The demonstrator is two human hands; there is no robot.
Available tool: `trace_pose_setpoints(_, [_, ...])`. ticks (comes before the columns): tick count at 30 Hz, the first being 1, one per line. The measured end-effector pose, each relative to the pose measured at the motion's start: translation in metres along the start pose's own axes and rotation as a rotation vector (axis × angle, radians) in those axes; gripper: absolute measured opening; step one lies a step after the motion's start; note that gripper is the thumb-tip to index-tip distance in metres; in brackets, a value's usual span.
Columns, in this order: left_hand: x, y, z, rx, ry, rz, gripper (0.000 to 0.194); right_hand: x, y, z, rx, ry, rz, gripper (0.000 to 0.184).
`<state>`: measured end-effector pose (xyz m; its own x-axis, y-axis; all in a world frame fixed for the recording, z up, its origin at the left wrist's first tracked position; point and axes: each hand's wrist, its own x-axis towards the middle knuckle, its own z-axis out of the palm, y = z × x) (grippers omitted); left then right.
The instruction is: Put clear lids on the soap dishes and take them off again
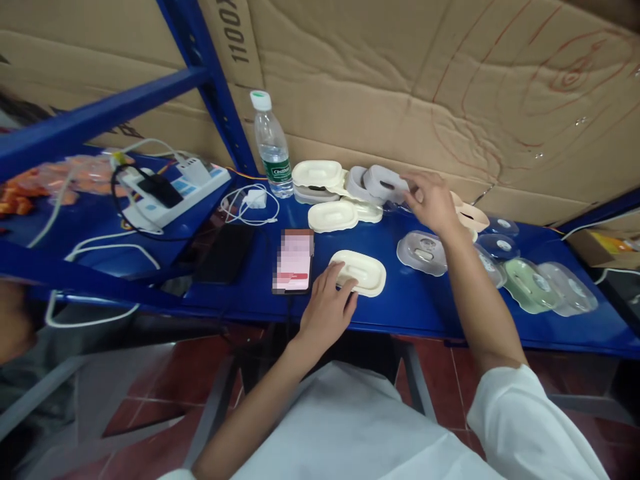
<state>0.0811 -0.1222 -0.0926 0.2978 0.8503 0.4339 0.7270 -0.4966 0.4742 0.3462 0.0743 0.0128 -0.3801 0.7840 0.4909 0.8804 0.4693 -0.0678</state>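
My left hand (327, 303) is closed over the left end of a cream oval plastic dish (370, 272) lying on the blue table. Its thumb and fingertips press on the dish's rim and middle. Further back, my right hand (431, 200) pinches the right end of a grey plastic cover (383, 181) with a dark slot. That cover rests on or just above another grey piece (357, 183). Stacked cream pieces (317, 173) are to its left, with a cream dish (333, 217) in front. Below my right wrist sits a translucent grey cover (423, 253).
A phone (293, 261) lies left of my left hand. Behind it stand a water bottle (273, 147) and a coiled white cable with charger (255, 199). Green (530, 285) and clear covers (567, 288) lie at right. A power strip (175, 200) and blue shelf frame (210, 87) are at left.
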Motion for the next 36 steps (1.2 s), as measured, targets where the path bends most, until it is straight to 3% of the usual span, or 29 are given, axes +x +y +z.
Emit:
trace_pose_setpoints(5, [-0.003, -0.004, -0.002, -0.125, 0.034, -0.072, 0.036, 0.024, 0.006, 0.019, -0.115, -0.195, 0.064, 0.044])
trace_pose_setpoints(7, [-0.004, -0.006, -0.005, -0.172, 0.018, -0.105, 0.046, 0.017, -0.005, 0.018, -0.131, -0.159, 0.074, 0.043])
trace_pose_setpoints(11, [-0.006, -0.007, -0.006, -0.255, 0.0, -0.171, 0.065, -0.039, -0.044, -0.004, -0.073, 0.006, -0.042, 0.046])
trace_pose_setpoints(15, [-0.003, -0.005, -0.004, -0.241, 0.069, -0.211, 0.07, -0.112, -0.095, -0.018, -0.071, -0.071, -0.24, 0.043])
trace_pose_setpoints(19, [0.0, -0.004, -0.001, -0.202, 0.095, -0.202, 0.073, -0.137, -0.121, -0.014, 0.047, -0.184, -0.316, 0.033])
trace_pose_setpoints(25, [-0.002, -0.005, 0.005, -0.171, 0.076, -0.161, 0.062, -0.127, -0.117, 0.002, 0.2, -0.224, -0.343, 0.036])
trace_pose_setpoints(36, [-0.006, -0.006, 0.009, -0.142, 0.057, -0.143, 0.051, -0.143, -0.111, 0.022, 0.301, -0.223, -0.397, 0.051])
